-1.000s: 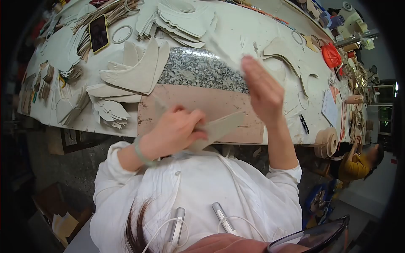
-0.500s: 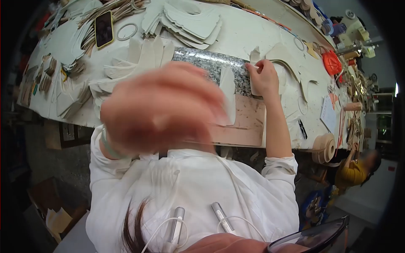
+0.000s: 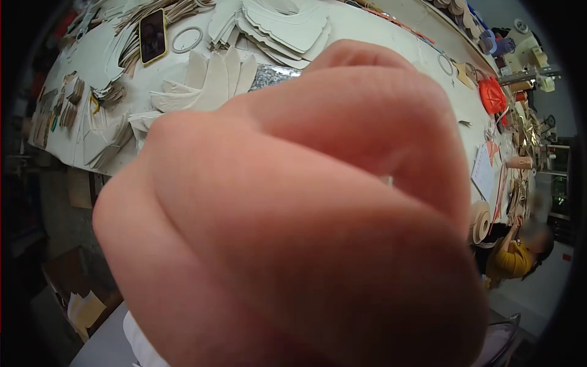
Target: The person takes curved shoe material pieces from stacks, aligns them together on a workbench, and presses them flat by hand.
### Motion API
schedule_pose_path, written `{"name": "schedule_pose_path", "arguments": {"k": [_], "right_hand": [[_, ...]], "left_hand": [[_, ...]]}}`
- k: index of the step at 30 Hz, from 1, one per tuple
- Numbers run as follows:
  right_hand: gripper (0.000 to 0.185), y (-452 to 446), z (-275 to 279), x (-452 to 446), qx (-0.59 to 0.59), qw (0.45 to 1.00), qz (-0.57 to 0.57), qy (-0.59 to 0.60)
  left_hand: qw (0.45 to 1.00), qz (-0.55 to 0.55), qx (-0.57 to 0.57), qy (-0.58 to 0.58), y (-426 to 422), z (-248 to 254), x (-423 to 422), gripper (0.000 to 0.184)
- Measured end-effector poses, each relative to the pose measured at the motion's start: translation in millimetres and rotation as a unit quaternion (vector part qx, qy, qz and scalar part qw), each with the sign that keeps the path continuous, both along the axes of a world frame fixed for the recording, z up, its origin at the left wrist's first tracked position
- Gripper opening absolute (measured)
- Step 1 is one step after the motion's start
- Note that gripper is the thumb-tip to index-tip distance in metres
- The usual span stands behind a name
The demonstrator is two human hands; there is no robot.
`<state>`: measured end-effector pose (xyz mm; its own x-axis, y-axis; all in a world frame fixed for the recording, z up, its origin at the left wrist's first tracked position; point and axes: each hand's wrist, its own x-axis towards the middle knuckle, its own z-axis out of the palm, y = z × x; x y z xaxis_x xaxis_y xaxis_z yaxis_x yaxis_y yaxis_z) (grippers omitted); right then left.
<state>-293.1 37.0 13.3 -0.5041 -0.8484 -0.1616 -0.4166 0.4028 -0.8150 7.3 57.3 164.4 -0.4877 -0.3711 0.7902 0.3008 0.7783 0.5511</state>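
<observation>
My left hand (image 3: 275, 202) is very close to the camera and fills the middle of the view, its fingers bent and pressed together. Whatever it may hold is hidden. My right hand does not show. Only a small upper part of the speckled stone slab (image 3: 272, 76) shows above the left hand. Beside the slab, pale curved pieces (image 3: 214, 82) lie fanned out in an overlapping pile. The pink board and the work in front of me are covered by the hand.
On the white table lie a phone (image 3: 153, 37), a ring (image 3: 187, 40), a stack of scalloped pieces (image 3: 284, 27) and a red item (image 3: 491, 95). A roll (image 3: 480, 221) sits at the right edge. A co-worker in yellow (image 3: 510, 260) is at the far right.
My left hand has left the pale piece over the board and come up close to the camera. My right hand, earlier at the slab's right end, is now out of sight.
</observation>
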Motion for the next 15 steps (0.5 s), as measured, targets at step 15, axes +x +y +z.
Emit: {"name": "schedule_pose_path", "arguments": {"k": [15], "right_hand": [[0.020, 103.7, -32.2, -108.2, -0.389, 0.770, -0.200, -0.466]], "left_hand": [[0.953, 0.002, 0.050, -0.300, -64.1, -183.1, -171.9, 0.046]]}}
